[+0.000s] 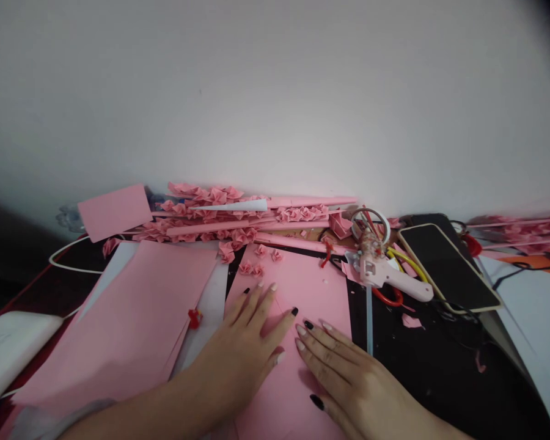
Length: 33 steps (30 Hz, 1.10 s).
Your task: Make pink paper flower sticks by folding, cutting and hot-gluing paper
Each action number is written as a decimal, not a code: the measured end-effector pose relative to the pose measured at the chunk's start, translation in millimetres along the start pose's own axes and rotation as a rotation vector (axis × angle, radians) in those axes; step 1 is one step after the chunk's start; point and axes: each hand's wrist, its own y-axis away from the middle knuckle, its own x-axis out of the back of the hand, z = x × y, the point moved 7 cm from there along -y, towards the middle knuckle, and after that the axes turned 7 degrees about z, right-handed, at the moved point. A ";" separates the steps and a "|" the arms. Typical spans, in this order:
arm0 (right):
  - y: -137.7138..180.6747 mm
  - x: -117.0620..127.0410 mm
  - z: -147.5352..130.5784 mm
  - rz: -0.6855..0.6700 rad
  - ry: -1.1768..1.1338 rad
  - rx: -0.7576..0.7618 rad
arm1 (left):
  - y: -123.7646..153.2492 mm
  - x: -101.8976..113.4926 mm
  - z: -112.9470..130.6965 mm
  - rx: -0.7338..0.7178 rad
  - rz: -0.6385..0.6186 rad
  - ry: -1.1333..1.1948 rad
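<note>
My left hand [245, 345] lies flat, fingers spread, on a pink paper sheet [297, 281] in the middle of the table. My right hand [343, 373] lies flat beside it on the same sheet, fingers stretched out toward the left hand's fingertips. Neither hand holds anything. A fold line shows in the paper between the two hands. Small folded pink paper flowers [252, 267] lie on the sheet's far part.
More pink sheets [142, 305] lie at the left. Pink paper sticks and many folded flowers [238, 211] pile along the wall. A pink glue gun [389, 275], red-handled scissors [389, 298], a tape ring [370, 221] and a phone [449, 266] sit at the right. A white box [9, 348] is far left.
</note>
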 end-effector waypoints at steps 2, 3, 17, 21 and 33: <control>-0.6 0.0 1.3 0.003 -0.019 -0.010 | 0.9 0.8 0.2 -0.010 0.010 0.010; -1.1 -0.2 2.3 0.009 -0.022 -0.026 | 1.5 0.9 0.1 -0.012 0.014 0.014; 0.2 -20.7 4.7 -0.027 0.101 -0.169 | 6.4 -7.1 4.6 -0.008 0.014 -0.025; 1.8 -22.4 5.1 -0.029 0.129 -0.150 | 7.2 -7.3 4.9 -0.009 0.004 -0.016; 2.9 -26.1 6.0 -0.067 0.144 -0.148 | 5.1 -5.2 3.8 -0.025 -0.017 0.012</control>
